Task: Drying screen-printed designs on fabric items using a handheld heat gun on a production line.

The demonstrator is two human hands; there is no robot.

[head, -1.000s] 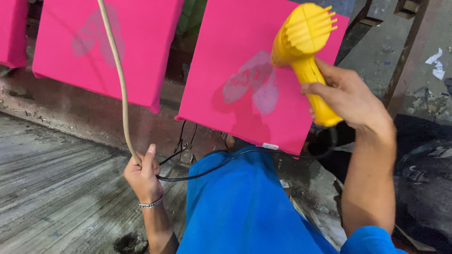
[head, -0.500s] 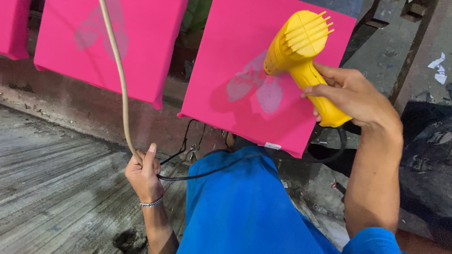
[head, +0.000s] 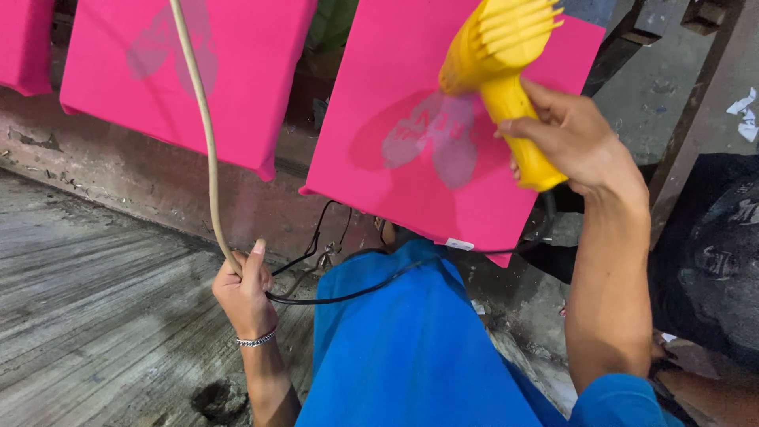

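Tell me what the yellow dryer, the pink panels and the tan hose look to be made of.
The yellow dryer looks like moulded plastic: smooth, slightly glossy, with ribbed vents. The pink panels seem to be matte cloth stretched over flat boards, with a faint pale print. The tan hose, held by the left hand, looks like smooth rubber or soft plastic, since it bends in a curve.

dryer point(head: 506, 71) before right panel point(head: 411, 158), hose point(head: 202, 126) left

Your right hand point(head: 581, 138) swings the yellow dryer point(head: 502, 71) left across the pink panel point(head: 443, 126), now over the pale print's point(head: 435, 138) right edge. Its nozzle sits higher in frame. View shifts slightly right.
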